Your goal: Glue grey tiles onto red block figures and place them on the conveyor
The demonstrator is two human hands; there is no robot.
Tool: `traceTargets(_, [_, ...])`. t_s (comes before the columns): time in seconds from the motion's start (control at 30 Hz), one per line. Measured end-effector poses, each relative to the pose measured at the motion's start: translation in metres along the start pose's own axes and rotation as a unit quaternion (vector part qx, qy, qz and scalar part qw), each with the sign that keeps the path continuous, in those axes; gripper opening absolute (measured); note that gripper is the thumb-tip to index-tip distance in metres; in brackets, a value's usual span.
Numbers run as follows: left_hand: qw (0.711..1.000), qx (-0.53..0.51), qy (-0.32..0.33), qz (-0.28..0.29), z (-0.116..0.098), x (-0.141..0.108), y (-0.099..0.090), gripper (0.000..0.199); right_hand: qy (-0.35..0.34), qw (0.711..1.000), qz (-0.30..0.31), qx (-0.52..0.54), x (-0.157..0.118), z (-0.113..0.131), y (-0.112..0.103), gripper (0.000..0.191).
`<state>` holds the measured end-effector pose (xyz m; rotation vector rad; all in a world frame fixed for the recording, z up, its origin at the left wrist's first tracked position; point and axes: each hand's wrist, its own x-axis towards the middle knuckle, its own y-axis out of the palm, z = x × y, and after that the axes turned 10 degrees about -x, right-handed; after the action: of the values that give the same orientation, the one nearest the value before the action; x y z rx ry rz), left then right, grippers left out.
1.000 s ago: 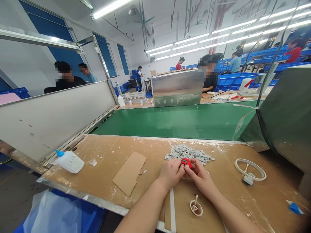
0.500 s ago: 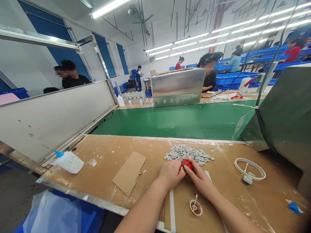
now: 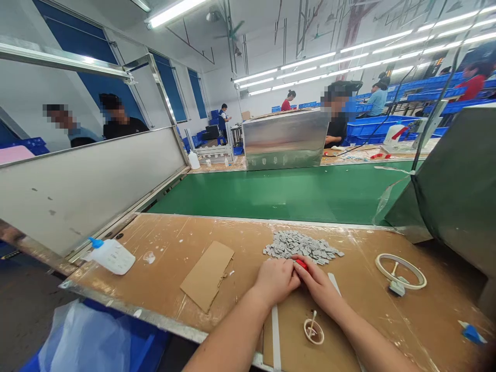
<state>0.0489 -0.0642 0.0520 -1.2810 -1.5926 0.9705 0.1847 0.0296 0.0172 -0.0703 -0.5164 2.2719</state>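
Both hands meet at the middle of the brown worktop (image 3: 170, 268), knuckles nearly touching. Left hand (image 3: 276, 280) is curled, fingers folded down over a small red part (image 3: 301, 264), and right hand (image 3: 320, 287) pinches that same red part from the other side; only a sliver of red shows between the fingertips. Just beyond them lies a heap of small grey pieces (image 3: 300, 245), almost touching the fingers. Near the right wrist sits a little white dish with a swab (image 3: 313, 330). Off to the left, a cardboard scrap (image 3: 207, 274) lies flat, and further left a white squeeze bottle with a blue cap (image 3: 112, 254) rests on its side. A white ring (image 3: 401, 271) lies well apart on the right, with the green conveyor belt (image 3: 279, 194) behind it all.
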Motion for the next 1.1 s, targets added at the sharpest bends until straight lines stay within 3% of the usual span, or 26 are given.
traceTargets(0.2, [1.0,-0.001,-0.001,0.002,0.0,0.0,0.001,0.023,0.008,1.0,0.026,0.003,0.0,0.005,-0.003,0.053])
traceTargets(0.7, [1.0,-0.018,-0.007,-0.018,-0.003,0.0,-0.008,0.019,0.042,0.996,0.011,0.076,-0.003,0.012,-0.001,0.069])
traceTargets(1.1, [0.999,-0.026,-0.005,-0.035,0.001,0.0,-0.01,0.015,0.027,0.995,0.026,0.095,-0.004,0.009,0.003,0.058])
